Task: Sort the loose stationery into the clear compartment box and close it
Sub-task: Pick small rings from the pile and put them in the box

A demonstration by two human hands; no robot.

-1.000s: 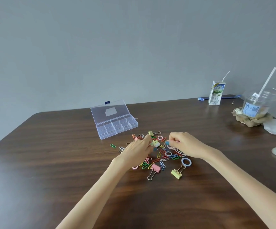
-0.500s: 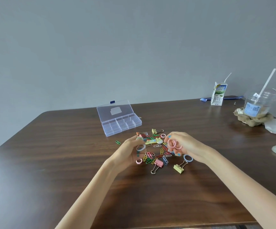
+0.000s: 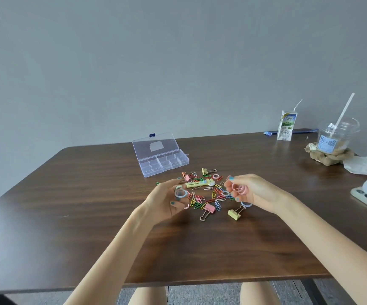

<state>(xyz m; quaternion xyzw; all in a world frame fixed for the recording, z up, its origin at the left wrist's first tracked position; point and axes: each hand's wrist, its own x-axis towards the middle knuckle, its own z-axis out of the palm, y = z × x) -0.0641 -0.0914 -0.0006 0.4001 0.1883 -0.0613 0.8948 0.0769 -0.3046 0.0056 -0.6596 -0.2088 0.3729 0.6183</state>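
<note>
Dark wooden table (image 3: 90, 216) bears all. Clear compartment box (image 3: 160, 158), lid open, behind clip pile (image 3: 209, 194). Left hand (image 3: 167, 201) raised left of pile, pinching pale-blue ring (image 3: 180, 193). Right hand (image 3: 253, 192) right of pile, fingers curled round pink rings (image 3: 239, 189).

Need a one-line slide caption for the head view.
Left hand holds pale blue rings, right hand pink rings, over scattered coloured clips; clear plastic compartment box lies open behind.

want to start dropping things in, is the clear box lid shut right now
No, the clear box sits with its lid tilted open behind the compartments.
</note>
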